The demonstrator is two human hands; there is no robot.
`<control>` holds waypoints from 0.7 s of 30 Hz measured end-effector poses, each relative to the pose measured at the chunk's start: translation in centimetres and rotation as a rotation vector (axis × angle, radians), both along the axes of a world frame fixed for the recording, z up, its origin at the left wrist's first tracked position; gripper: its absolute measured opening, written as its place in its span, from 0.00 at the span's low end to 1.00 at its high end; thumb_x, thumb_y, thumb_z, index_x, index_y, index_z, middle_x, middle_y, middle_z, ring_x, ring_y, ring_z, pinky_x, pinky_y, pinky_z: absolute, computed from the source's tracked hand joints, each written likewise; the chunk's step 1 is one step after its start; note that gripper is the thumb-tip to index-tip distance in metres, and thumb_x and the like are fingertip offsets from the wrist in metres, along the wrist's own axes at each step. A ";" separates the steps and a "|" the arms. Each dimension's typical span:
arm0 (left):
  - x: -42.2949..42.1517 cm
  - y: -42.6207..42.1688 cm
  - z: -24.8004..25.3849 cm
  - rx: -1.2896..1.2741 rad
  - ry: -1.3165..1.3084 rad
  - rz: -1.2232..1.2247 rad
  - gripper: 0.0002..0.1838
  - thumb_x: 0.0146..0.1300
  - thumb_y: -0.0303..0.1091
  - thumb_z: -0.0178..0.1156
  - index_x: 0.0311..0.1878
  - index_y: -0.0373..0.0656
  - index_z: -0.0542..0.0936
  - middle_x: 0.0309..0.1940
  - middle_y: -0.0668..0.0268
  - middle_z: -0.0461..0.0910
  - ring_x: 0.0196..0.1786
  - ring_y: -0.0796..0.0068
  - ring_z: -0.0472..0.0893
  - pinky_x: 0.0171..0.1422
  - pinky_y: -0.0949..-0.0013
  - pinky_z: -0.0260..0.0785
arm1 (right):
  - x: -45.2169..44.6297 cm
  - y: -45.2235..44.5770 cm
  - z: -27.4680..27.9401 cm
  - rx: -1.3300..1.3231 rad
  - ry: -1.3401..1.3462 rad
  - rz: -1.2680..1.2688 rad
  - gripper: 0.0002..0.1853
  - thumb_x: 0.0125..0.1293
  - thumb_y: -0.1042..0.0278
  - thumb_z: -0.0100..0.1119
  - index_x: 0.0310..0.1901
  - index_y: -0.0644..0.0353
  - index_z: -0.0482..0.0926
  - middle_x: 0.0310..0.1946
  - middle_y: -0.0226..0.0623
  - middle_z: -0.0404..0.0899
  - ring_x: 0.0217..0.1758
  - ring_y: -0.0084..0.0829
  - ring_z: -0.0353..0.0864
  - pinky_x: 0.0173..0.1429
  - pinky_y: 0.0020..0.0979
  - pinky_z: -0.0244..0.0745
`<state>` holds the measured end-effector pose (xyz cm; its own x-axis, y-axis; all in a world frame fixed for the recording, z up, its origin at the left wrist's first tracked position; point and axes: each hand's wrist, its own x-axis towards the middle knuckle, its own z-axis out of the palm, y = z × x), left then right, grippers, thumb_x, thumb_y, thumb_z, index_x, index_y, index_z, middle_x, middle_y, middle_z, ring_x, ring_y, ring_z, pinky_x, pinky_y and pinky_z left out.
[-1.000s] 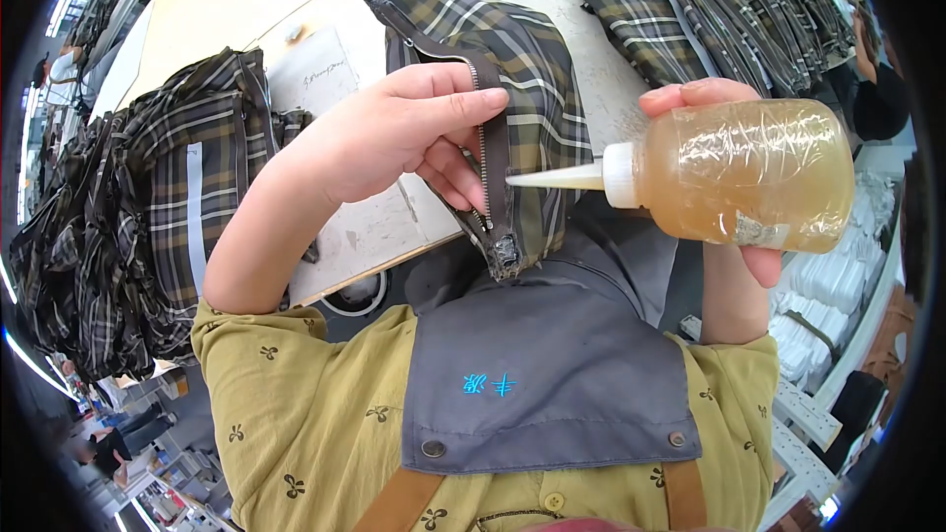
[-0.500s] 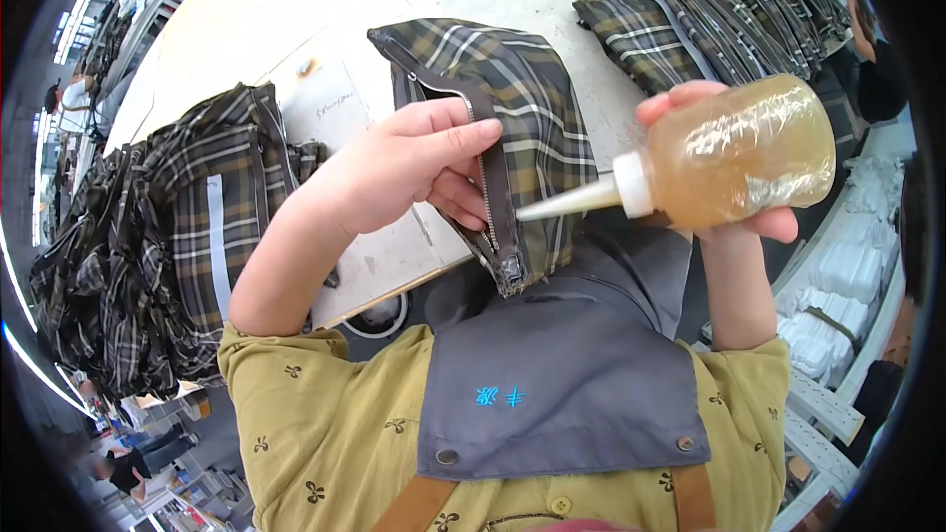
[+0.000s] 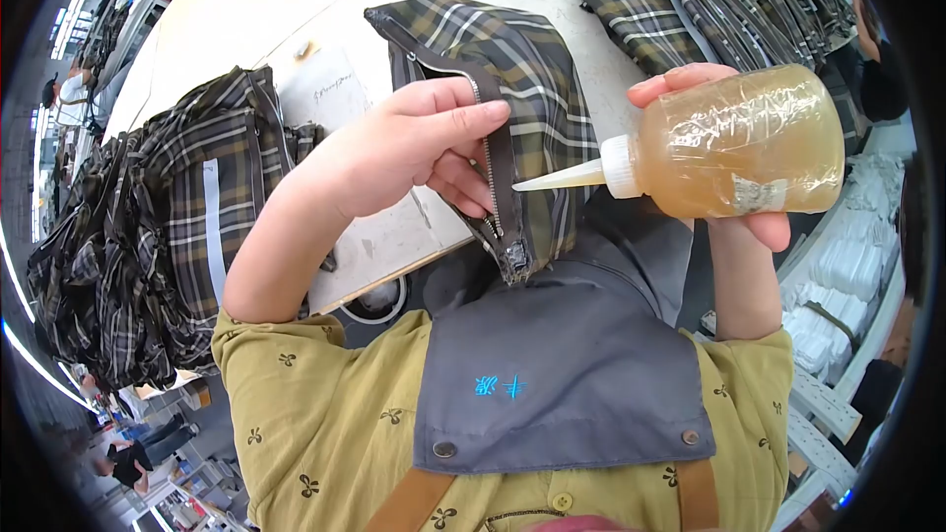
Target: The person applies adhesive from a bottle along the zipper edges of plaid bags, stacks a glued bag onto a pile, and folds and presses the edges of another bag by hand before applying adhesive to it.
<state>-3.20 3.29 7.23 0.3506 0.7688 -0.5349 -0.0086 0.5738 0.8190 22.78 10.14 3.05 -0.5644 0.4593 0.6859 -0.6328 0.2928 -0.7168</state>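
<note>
A plaid zippered pouch (image 3: 537, 89) in green, black and white lies at the table's front edge, its zipper side partly open. My left hand (image 3: 424, 143) is closed on the zipper edge, thumb on the outer dark tape and fingers inside the opening. In my right hand (image 3: 769, 227) is a squeeze bottle (image 3: 739, 143) of amber liquid, held on its side. Its pointed nozzle aims left, with the tip at the dark tape beside the zipper teeth (image 3: 493, 187). Whether the tip touches the tape I cannot tell.
Stacked plaid pieces (image 3: 158, 246) lie on the left, and another plaid stack (image 3: 729, 10) stands at the back right. Under them is a pale worktable (image 3: 325, 30) with pencil writing. White bundles (image 3: 838, 276) fill a rack on the right. Other people are in the background.
The bottle's nozzle tip has moved up along the zipper tape, away from my body. The bottle lies a little more level. My left hand keeps its hold on the pouch.
</note>
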 end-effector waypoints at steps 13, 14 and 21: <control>-0.2 0.0 -0.6 0.002 -0.038 0.010 0.16 0.64 0.44 0.56 0.33 0.41 0.68 0.27 0.65 0.73 0.26 0.69 0.81 0.31 0.69 0.78 | 0.4 -0.8 -0.5 -0.064 -0.074 0.102 0.51 0.42 0.30 0.64 0.59 0.66 0.65 0.53 0.57 0.65 0.54 0.52 0.72 0.50 0.41 0.77; -0.1 0.0 -0.5 0.002 -0.034 0.007 0.16 0.64 0.44 0.55 0.33 0.41 0.68 0.27 0.64 0.73 0.26 0.69 0.82 0.31 0.68 0.78 | 0.2 -0.8 -0.9 -0.054 -0.015 0.132 0.51 0.42 0.30 0.64 0.59 0.66 0.64 0.53 0.57 0.65 0.54 0.52 0.72 0.51 0.41 0.76; 0.0 0.0 -0.3 -0.017 -0.014 -0.011 0.16 0.65 0.44 0.54 0.36 0.38 0.69 0.29 0.63 0.73 0.28 0.69 0.82 0.33 0.69 0.78 | 1.0 -0.6 -0.2 -0.144 0.008 0.015 0.53 0.39 0.23 0.59 0.60 0.59 0.65 0.55 0.51 0.65 0.55 0.47 0.71 0.53 0.40 0.74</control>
